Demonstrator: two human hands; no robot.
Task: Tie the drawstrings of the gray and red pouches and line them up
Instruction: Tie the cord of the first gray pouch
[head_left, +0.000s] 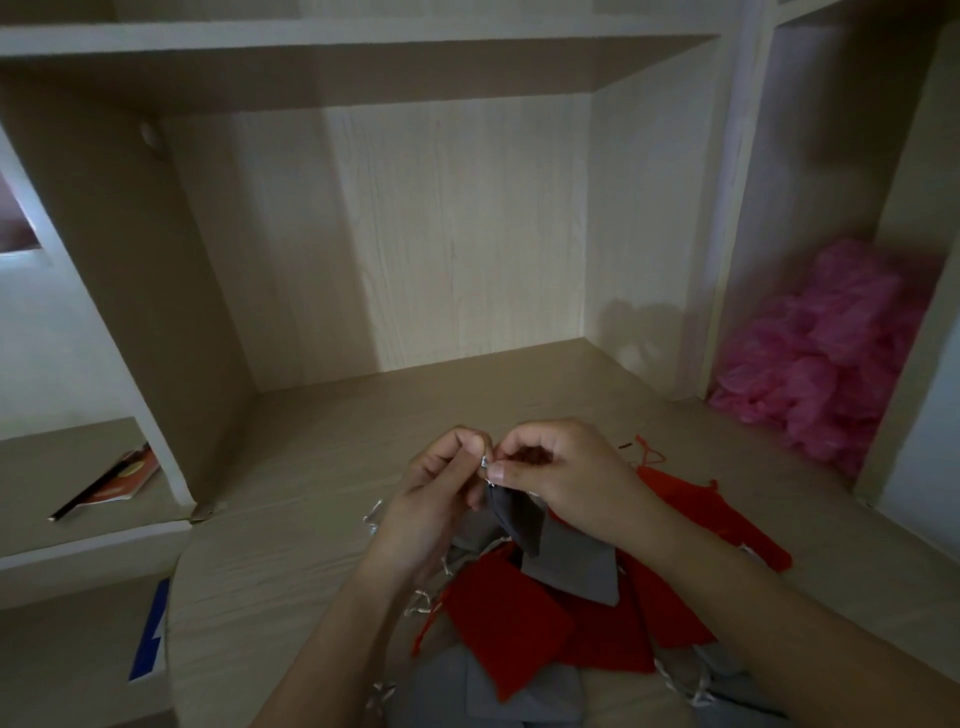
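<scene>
Head cam is looking down at a light wood desk (291, 545) tucked inside a shelving unit, with both hands raised a bit over a messy heap of pouches. Left hand (441, 486) and right hand (561, 467) meet right in the middle, fingertips pinched together on the silvery drawstring (485, 462) at the mouth of a gray pouch (511, 512). That pouch hangs down from the pinch, its lower end touching the pile. Can't really tell whether there's a knot in the cord, it's too small and blurry.

Underneath, the pile is a mix of red pouches (511, 603) and more gray pouches (452, 691) overlapping each other near the front edge of the desk, with loose silver cords sticking out at the sides. Nothing is lined up, it's all just a jumble. One red pouch (691, 493) lies off to the right behind the right wrist.

Off in the right-hand cubby sits a clump of pink plastic bags (831, 358), and a booklet (122, 480) lies on the low shelf on the left
</scene>
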